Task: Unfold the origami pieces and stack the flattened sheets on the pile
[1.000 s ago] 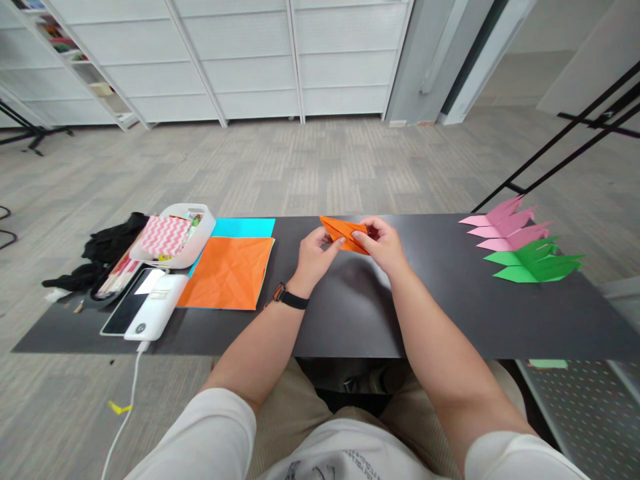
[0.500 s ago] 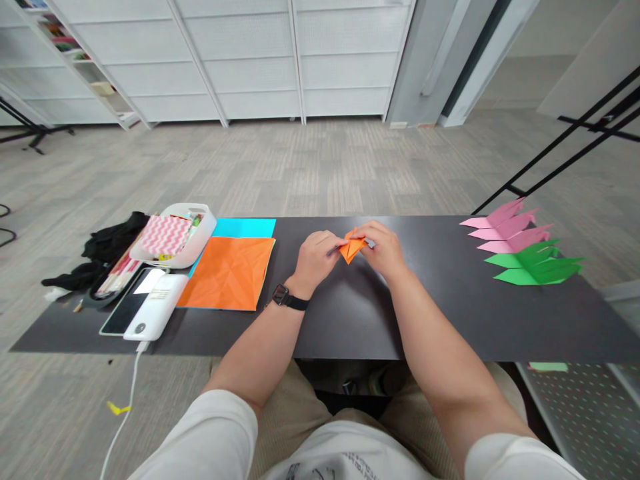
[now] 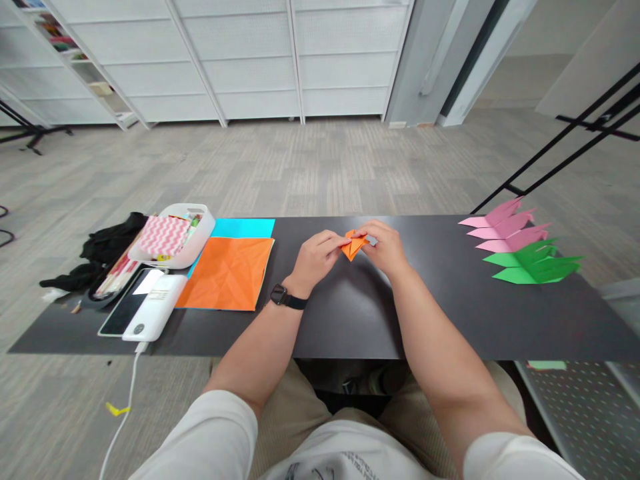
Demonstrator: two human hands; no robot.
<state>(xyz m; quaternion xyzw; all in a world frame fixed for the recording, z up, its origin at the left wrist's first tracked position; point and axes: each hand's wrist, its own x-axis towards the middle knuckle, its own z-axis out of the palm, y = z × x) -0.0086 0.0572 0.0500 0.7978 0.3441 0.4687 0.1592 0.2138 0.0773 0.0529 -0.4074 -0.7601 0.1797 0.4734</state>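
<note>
In the head view, a small folded orange paper [image 3: 353, 244] is held just above the dark desk [image 3: 350, 313], near its far edge, and it serves here as the reference for everything else. The left hand [image 3: 316, 257] is found directly to the left of the folded orange paper, its fingers curled in and its fingertips pinched on the paper's left side. The right hand [image 3: 386, 248] is found directly to the paper's right, likewise closed, with its fingertips gripping the right side; the paper is thus caught between the two hands, touching both. A black watch [image 3: 285, 298] is worn on the left wrist, nearer the person than the paper. Well to the paper's left, a flat orange sheet [image 3: 227, 273] is laid over a cyan sheet [image 3: 243, 228]; farther left again, a white tray [image 3: 173, 237] and a white power bank [image 3: 156, 307] are seen. Well to the paper's right, pink folded pieces [image 3: 503, 227] and green folded pieces [image 3: 537, 263] are laid in overlapping rows.
</note>
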